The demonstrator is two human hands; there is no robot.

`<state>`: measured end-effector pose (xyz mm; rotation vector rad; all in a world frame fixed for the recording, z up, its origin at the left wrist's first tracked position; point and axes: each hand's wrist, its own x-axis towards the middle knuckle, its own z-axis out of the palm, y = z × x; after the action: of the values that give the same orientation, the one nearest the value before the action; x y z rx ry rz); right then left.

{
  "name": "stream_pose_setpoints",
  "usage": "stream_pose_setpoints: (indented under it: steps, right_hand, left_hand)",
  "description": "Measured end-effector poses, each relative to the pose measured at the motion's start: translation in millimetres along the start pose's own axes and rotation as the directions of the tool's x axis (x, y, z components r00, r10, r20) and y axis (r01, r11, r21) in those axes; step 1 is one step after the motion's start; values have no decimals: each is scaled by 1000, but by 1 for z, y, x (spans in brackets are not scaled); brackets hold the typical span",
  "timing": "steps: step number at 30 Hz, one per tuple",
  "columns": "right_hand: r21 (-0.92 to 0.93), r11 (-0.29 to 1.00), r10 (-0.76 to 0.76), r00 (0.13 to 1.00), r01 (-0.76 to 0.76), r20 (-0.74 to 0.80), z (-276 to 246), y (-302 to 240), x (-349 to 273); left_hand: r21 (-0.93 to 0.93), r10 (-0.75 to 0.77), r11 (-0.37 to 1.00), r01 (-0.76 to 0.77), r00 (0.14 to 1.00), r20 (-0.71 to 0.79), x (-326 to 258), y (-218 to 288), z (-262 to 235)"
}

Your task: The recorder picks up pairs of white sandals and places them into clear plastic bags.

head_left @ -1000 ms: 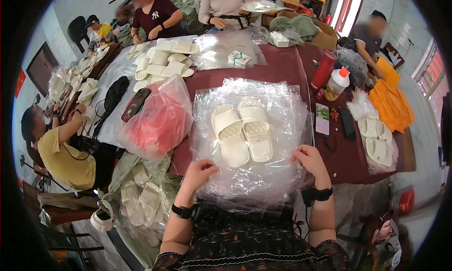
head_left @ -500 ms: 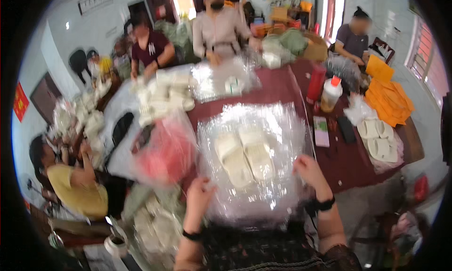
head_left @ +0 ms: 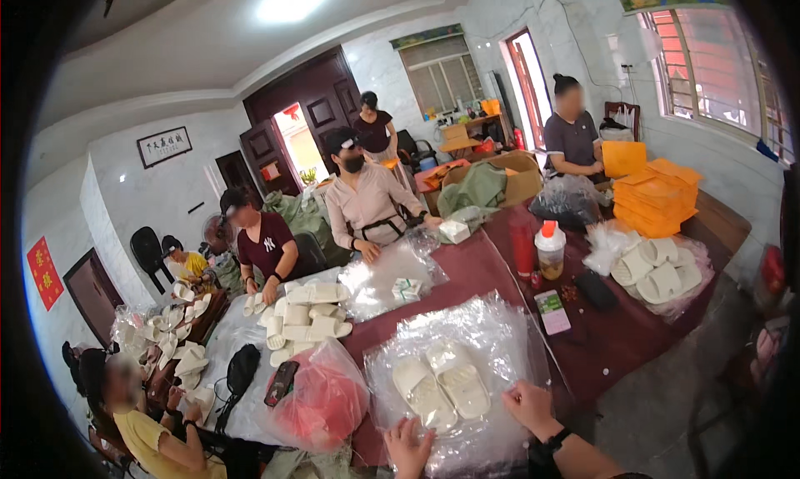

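Observation:
A pair of cream slippers (head_left: 459, 381) lies side by side on a stack of clear plastic bags (head_left: 493, 325) in front of me. My left hand (head_left: 408, 447) is at the near left edge of the plastic, fingers apart and holding nothing. At the right edge of the bags, my right hand (head_left: 530, 408) has its fingers curled in; whether plastic is pinched in them is hidden. To the left sits a clear bag with something red inside (head_left: 321, 396), a dark phone-like object (head_left: 282, 383) resting on it.
Loose cream slippers (head_left: 307, 312) are piled beyond the red bag. On the right are a bottle with an orange cap (head_left: 550, 250), a phone (head_left: 552, 312), a black case (head_left: 596, 291), bagged slippers (head_left: 667, 283) and orange packets (head_left: 654, 200). Several people work around the table.
My view has tilted up, so the table and my hands sit lower in the picture. The slippers stay on the plastic. My hands remain at either side of it.

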<state>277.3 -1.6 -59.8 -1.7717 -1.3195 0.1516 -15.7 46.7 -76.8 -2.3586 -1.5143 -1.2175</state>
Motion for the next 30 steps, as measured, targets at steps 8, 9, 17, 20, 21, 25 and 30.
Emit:
stream_pose_setpoints:
  steps: [8,9,17,20,21,25,30]
  right_hand:
    - [89,996,-9,999,12,-34,2,-2,3]
    - [98,995,-30,998,34,-47,3,-1,3]
    - [115,993,-21,998,27,-56,-5,-2,0]
    - [89,996,-10,999,13,-35,-7,2,-3]
    - [110,993,-26,999,31,-48,-5,2,0]
    - [117,993,-22,999,28,-48,-1,2,-2]
    - [112,993,-19,998,25,-54,3,9,-1]
  left_hand:
    - [-74,-69,995,65,996,-51,5,1,3]
    - [-75,-67,995,63,996,-59,3,1,2]
    - [-73,-68,995,63,995,-68,1,5,1]
    - [-71,-57,996,54,998,-36,-4,10,1]
    - [-74,-51,996,48,998,-39,1,8,2]
    - [-85,-63,995,57,996,-63,-3,7,-1]
    - [-116,-53,992,43,995,-82,0,9,1]
